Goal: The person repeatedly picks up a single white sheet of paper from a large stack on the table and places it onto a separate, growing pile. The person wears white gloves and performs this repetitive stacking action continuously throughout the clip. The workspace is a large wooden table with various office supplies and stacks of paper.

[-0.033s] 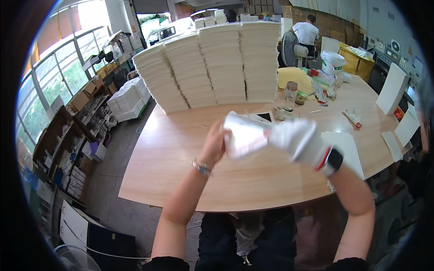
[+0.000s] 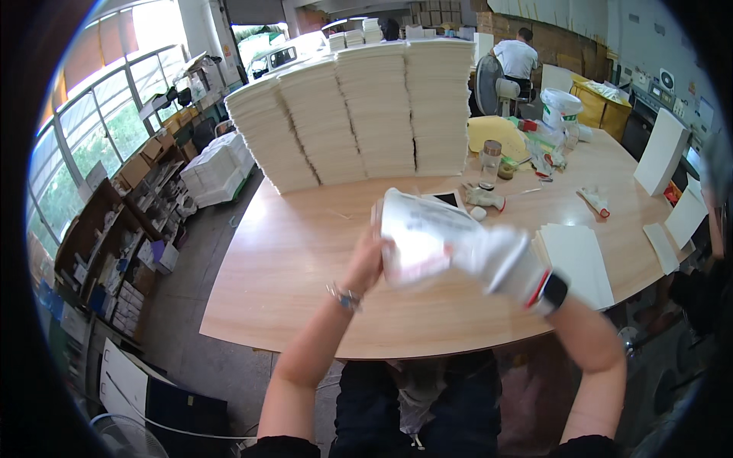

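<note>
Above the table (image 2: 267,305), the print on the white thing (image 2: 416,240) is smeared and its kind cannot be told. There too, the gloved right hand (image 2: 489,256) is blurred, its fingers not told apart. The left hand (image 2: 366,263) is partly hidden by the white thing. Nearer than the table, both dark sleeves (image 2: 286,446) are cut off by the lower edge.

Light wood-grain table (image 2: 263,282), curved near edge. Directly on it: tall cream paper stacks (image 2: 374,114) side by side, far side; flat white sheet pile (image 2: 578,259), right; clear cylindrical jar (image 2: 489,162) just beside the stacks.
</note>
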Motion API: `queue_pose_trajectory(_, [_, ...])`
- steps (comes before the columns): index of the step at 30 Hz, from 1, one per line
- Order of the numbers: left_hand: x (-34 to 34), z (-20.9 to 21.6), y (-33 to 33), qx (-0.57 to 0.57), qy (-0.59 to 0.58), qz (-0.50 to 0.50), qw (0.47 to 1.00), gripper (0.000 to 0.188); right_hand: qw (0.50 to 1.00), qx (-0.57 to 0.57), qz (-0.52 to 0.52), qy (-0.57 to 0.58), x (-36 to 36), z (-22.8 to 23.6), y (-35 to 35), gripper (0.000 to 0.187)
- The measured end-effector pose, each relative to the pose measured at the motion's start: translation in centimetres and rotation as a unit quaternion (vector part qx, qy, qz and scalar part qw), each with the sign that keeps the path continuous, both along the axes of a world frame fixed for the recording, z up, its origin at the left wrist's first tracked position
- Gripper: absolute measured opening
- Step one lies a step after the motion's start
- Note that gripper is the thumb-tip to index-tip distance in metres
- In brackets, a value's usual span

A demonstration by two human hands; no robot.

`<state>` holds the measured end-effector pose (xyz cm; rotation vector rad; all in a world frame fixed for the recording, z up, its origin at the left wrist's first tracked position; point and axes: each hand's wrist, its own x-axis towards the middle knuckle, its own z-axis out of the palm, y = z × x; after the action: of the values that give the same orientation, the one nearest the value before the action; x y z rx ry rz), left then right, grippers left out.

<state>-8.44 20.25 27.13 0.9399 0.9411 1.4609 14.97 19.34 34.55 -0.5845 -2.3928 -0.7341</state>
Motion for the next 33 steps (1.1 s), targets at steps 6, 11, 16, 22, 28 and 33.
queue_pose_trajectory(6, [-0.9,-20.2,-3.9,-0.23,0.338,-0.022,0.912,0.059,0.989,-0.126,0.045,-0.058,0.0,-20.1,-4.6,0.009])
queue_pose_trajectory(11, [0.5,-19.2,-5.4,-0.238,0.214,0.03,0.947,0.061,0.979,-0.202,0.023,0.018,0.2,-22.8,-5.2,0.004])
queue_pose_trajectory(16, [0.3,-20.2,-6.1,-0.113,0.364,0.102,0.919,0.062,0.976,-0.214,0.033,0.025,-0.5,-22.7,-5.1,0.008])
queue_pose_trajectory(22, [0.5,-19.5,-7.4,-0.061,0.5,0.106,0.857,0.051,0.92,-0.35,0.043,0.172,3.6,-19.4,-7.7,0.017])
queue_pose_trajectory(28, [3.3,-15.3,-11.3,0.129,0.633,0.089,0.758,0.035,0.344,-0.442,0.013,0.829,17.7,-21.9,-7.7,0.012])
queue_pose_trajectory(33, [5.3,-15.5,-13.0,0.149,0.613,0.027,0.775,0.033,0.224,-0.472,-0.124,0.844,23.4,-19.9,-5.4,0.007])
